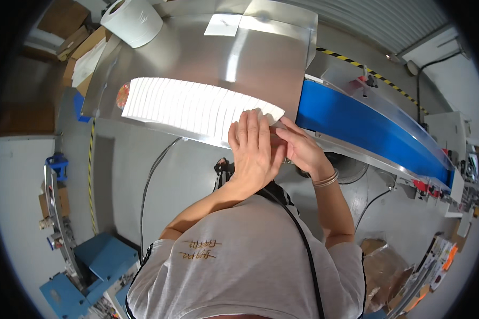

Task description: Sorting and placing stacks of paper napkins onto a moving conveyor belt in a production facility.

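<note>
A long row of thin white blocks or packs [181,106], set side by side on edge, lies along the near edge of the steel table [191,56]. What the packs contain is not visible. My left hand [254,154] rests over the row's right part, fingers stretched out flat on the last packs. Beside it, my right hand [303,151] reaches to the row's right end, its fingers extended and slightly apart by the lower corner; part of them is hidden behind the left hand. A round, red-patterned end piece [123,95] shows at the row's left end.
To the right a blue conveyor belt [356,119] joins the table, with a clear guard [388,101] along its far side. A large white roll [133,24] stands at the far left. Behind it are cardboard boxes [85,48]. A black cable [303,234] hangs across my shirt.
</note>
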Available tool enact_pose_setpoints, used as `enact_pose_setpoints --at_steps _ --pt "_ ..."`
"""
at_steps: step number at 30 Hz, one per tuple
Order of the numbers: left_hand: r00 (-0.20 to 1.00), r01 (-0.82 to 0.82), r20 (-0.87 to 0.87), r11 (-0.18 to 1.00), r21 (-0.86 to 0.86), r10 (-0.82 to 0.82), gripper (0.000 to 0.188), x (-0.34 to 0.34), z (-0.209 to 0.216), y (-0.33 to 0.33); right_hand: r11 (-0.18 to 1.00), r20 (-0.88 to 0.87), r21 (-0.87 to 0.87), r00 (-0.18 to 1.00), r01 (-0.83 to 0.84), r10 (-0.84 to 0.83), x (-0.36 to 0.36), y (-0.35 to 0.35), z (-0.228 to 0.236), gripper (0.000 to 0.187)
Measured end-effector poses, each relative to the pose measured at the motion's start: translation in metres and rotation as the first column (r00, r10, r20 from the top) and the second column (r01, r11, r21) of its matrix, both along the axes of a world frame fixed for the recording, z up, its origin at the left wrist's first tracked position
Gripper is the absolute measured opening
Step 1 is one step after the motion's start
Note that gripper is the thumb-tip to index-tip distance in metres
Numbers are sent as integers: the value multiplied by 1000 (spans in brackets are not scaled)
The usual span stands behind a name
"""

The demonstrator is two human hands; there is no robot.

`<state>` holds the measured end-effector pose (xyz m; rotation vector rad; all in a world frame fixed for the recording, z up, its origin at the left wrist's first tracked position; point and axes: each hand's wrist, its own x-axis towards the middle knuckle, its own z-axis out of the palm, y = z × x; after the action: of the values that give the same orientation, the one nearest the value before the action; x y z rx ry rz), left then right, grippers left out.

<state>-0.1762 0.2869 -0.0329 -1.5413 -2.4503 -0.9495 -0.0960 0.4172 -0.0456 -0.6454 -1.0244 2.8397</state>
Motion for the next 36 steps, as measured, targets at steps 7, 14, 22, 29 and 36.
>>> enact_pose_setpoints --at_steps 7,14,22,29,36 --pt "995 -91 -41 996 14 91 45 8 -13 6 556 134 831 972 -5 -192 1 29 -43 52" --pt "996 -86 -22 996 30 87 45 8 -17 2 458 25 889 997 12 -75 -2 51 -32 49" --pt "997 -77 11 996 43 77 46 5 -21 0 507 22 855 984 -111 179 -5 70 -31 40" --pt "987 -154 -35 988 21 155 30 2 -11 -2 257 -42 966 974 -18 224 1 84 -37 28" --pt "967 -251 -15 966 69 253 37 -5 -22 3 360 199 929 713 81 -672 67 178 -114 44"
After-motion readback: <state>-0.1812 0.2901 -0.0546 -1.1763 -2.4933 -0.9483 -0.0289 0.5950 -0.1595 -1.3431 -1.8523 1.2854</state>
